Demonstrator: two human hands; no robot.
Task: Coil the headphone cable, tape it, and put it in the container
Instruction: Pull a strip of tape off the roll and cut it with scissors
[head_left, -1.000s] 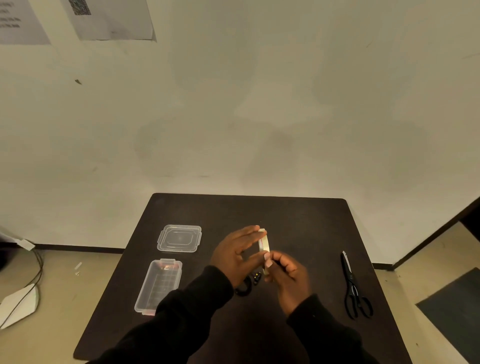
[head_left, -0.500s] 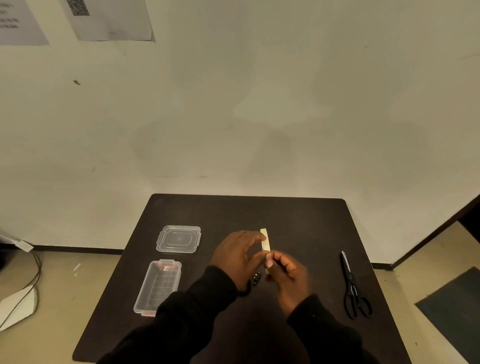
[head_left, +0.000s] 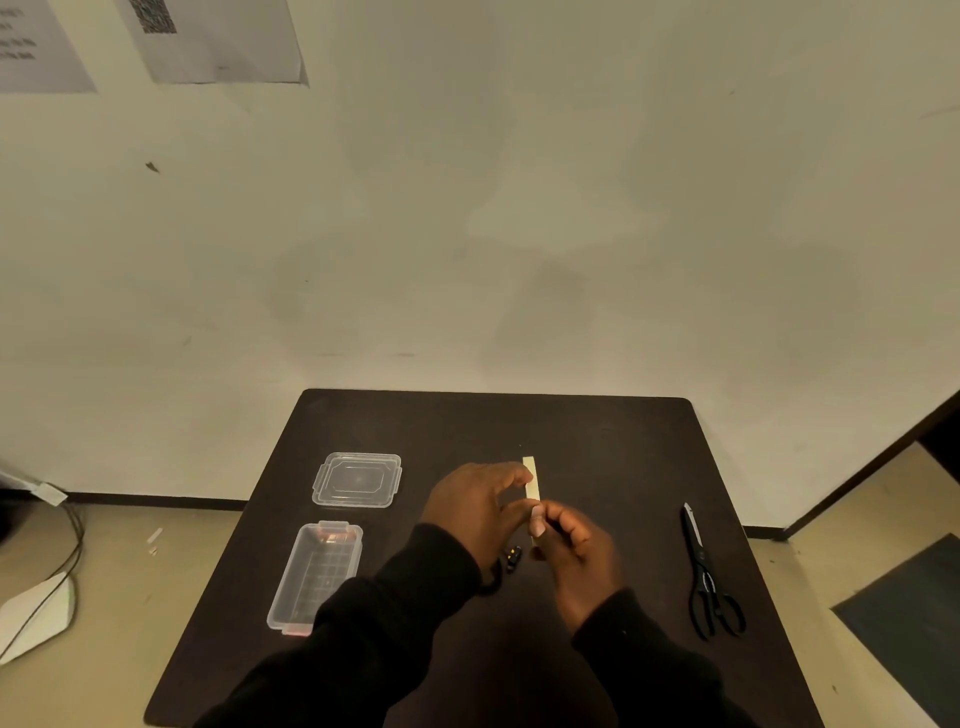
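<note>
- The right hand (head_left: 579, 551) pinches the lower end of a pale tape strip (head_left: 531, 480) between thumb and fingertips, closed tight on it, so the strip stands up nearly upright above the table (head_left: 597, 447).
- The left hand (head_left: 475, 506) is curled loosely, its fingertips touching the strip's upper half; below its palm hangs the dark cable (head_left: 493, 577), so I judge it is closed on the coil, though the coil itself is mostly hidden.
- A small black plug or earbud (head_left: 513, 557) with a yellowish fleck dangles between the 2 wrists, just above the tabletop.
- The step in hand looks like taping: the strip is cut and free, the cable gathered, and the strip not yet wrapped round it.
- Next, I reckon, the sticky side must be pressed to the bundle and wound round it while the left hand keeps the loops from springing apart; the strip could easily fold and stick to itself.
- Outward: the open box (head_left: 291, 597) lies near the left sleeve, empty as far as I can see, with its lid (head_left: 357, 480) just beyond it.
- Scissors (head_left: 707, 577) lie well apart on the right, blades pointing away.
</note>
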